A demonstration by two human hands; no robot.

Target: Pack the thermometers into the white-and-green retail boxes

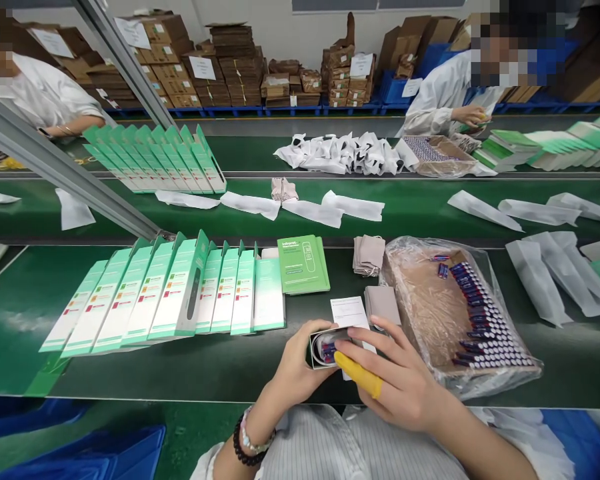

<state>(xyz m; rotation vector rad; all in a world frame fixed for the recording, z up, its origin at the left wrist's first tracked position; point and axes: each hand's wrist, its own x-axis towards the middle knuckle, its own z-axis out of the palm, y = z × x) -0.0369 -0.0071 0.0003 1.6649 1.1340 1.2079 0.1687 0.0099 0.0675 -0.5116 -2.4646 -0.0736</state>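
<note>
My left hand (305, 360) is closed round a small carton (314, 353) with its open end towards me. Inside the carton a white, rounded item and blue-and-red batteries (329, 351) show. My right hand (400, 373), a yellow finger cot (357, 375) on one finger, is bent over the opening with its fingertips on the batteries; its thumb is hidden. Behind the hands a printed white leaflet (349, 311) stands out, partly covered by my right fingers. A folded grey-beige pouch (382, 304) lies just beyond it.
To the right sits a plastic-lined battery box (420, 300). White-and-green cartons (170, 293) lean in a row on the left, beside green booklets (304, 263). White sleeves (540, 277) lie at the right. Across the belts, a co-worker's hand (470, 117) and another person's arm (75, 127) show.
</note>
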